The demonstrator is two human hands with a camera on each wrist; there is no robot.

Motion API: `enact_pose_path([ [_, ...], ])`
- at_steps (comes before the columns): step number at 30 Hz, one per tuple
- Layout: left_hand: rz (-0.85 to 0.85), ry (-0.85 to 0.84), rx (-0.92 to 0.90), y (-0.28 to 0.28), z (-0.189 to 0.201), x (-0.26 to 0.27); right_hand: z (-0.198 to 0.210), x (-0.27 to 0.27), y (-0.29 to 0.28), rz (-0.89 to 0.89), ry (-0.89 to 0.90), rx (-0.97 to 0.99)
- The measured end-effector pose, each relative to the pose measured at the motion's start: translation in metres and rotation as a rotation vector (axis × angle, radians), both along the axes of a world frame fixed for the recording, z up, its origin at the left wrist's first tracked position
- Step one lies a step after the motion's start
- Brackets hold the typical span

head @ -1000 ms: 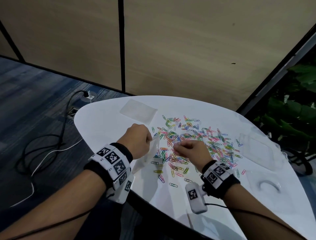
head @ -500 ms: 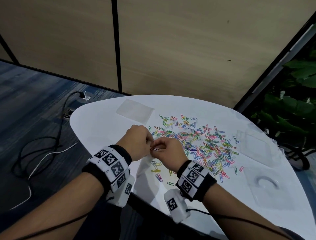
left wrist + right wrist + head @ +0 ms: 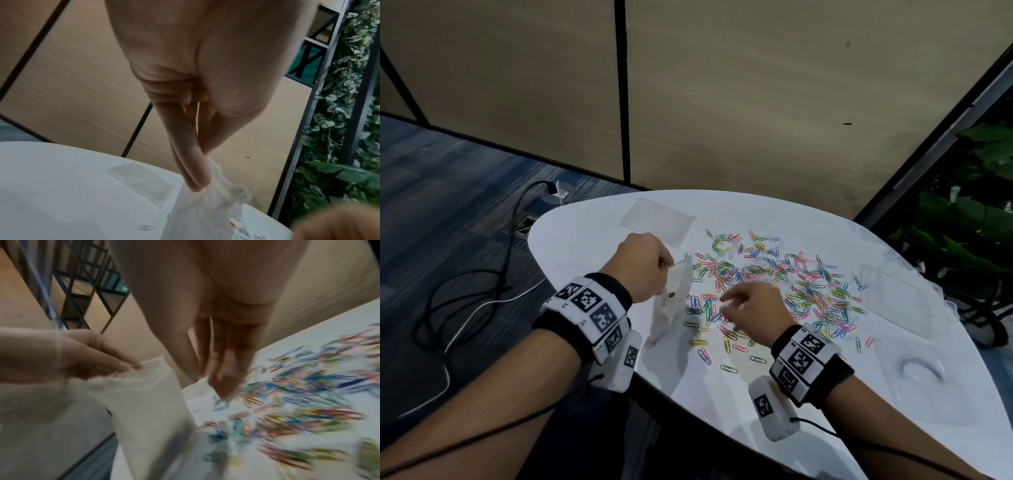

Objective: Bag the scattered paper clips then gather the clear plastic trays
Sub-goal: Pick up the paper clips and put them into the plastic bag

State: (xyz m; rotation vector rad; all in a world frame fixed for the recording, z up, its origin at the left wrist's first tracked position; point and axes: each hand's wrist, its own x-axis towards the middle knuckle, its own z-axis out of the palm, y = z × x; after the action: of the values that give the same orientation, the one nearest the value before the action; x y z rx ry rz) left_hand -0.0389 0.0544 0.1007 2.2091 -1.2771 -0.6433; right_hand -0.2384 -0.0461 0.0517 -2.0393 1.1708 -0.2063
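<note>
Many coloured paper clips (image 3: 774, 277) lie scattered across the white table (image 3: 585, 240). My left hand (image 3: 666, 265) pinches the top edge of a clear plastic bag (image 3: 671, 305), which hangs down to the table; the pinch (image 3: 197, 181) on the bag (image 3: 205, 211) shows from the left wrist. A small dark item sits inside it. My right hand (image 3: 726, 306) hovers over the near-left part of the pile, fingers (image 3: 222, 386) extended down toward the clips (image 3: 298, 394) and holding nothing that I can see. Clear trays lie at the right (image 3: 907, 298) and near right (image 3: 921, 373).
A flat clear plastic piece (image 3: 657, 221) lies at the table's far left. Cables (image 3: 465, 301) trail on the carpet to the left. A wooden partition (image 3: 756, 102) stands behind the table, and plants (image 3: 962, 222) at the right. The table's near edge runs under my wrists.
Half a second ago my right hand was at the bag's mouth beside my left hand. It has since pulled away to the right, back over the clips. The left hand still holds the bag.
</note>
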Motion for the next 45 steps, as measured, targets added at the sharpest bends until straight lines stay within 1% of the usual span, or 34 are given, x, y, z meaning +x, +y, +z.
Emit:
enact_pose_path([
  [2, 0.022, -0.007, -0.007, 0.002, 0.003, 0.005, -0.016, -0.017, 0.006, 0.056, 0.363, 0.152],
  [3, 0.027, -0.017, -0.007, 0.003, 0.005, 0.008, -0.026, -0.023, 0.012, 0.085, 0.498, 0.186],
  [4, 0.035, -0.023, -0.006, 0.004, 0.007, 0.011, -0.037, -0.026, 0.019, 0.106, 0.579, 0.193],
  [5, 0.051, -0.024, -0.006, 0.006, 0.009, 0.016, -0.05, -0.029, 0.024, 0.113, 0.611, 0.178],
  [6, 0.072, -0.026, -0.006, 0.007, 0.011, 0.021, -0.062, -0.029, 0.029, 0.109, 0.604, 0.148],
  [8, 0.12, -0.025, -0.023, 0.011, 0.015, 0.034, -0.08, -0.021, 0.035, 0.095, 0.517, 0.07],
  [11, 0.197, 0.025, -0.075, 0.017, 0.018, 0.053, -0.091, 0.004, 0.034, 0.074, 0.325, -0.025],
  [14, 0.249, 0.05, -0.092, 0.021, 0.012, 0.068, -0.098, 0.027, 0.024, 0.071, 0.22, -0.127],
  [19, 0.279, 0.045, -0.047, 0.018, -0.002, 0.077, -0.095, 0.049, 0.0, 0.23, 0.186, -0.243],
  [22, 0.293, 0.041, -0.019, 0.016, -0.006, 0.076, -0.091, 0.075, -0.023, 0.323, 0.112, -0.296],
  [24, 0.293, 0.042, -0.005, 0.015, -0.008, 0.074, -0.091, 0.098, -0.035, 0.466, 0.181, -0.367],
  [26, 0.274, 0.032, 0.003, 0.014, -0.007, 0.073, -0.098, 0.118, -0.042, 0.681, 0.252, -0.463],
  [27, 0.265, 0.023, 0.004, 0.014, -0.006, 0.073, -0.103, 0.123, -0.045, 0.783, 0.317, -0.51],
  [29, 0.255, 0.019, 0.004, 0.014, -0.003, 0.073, -0.104, 0.124, -0.044, 0.894, 0.501, -0.57],
  [30, 0.253, 0.02, 0.004, 0.014, -0.002, 0.073, -0.102, 0.118, -0.042, 0.925, 0.543, -0.568],
  [33, 0.243, 0.018, 0.005, 0.014, 0.001, 0.072, -0.096, 0.088, -0.033, 0.923, 0.562, -0.497],
  [35, 0.231, 0.017, 0.007, 0.013, 0.002, 0.069, -0.097, 0.064, -0.026, 0.969, 0.572, -0.522],
  [37, 0.219, 0.024, 0.01, 0.011, 0.004, 0.064, -0.105, 0.048, -0.022, 0.961, 0.537, -0.536],
  [41, 0.194, 0.031, 0.042, 0.007, 0.004, 0.054, -0.113, 0.045, -0.021, 0.886, 0.453, -0.613],
  [43, 0.172, 0.027, 0.064, 0.007, 0.002, 0.05, -0.108, 0.048, -0.021, 0.865, 0.466, -0.666],
  [45, 0.146, 0.024, 0.074, 0.006, 0.001, 0.046, -0.101, 0.051, -0.026, 0.786, 0.472, -0.629],
])
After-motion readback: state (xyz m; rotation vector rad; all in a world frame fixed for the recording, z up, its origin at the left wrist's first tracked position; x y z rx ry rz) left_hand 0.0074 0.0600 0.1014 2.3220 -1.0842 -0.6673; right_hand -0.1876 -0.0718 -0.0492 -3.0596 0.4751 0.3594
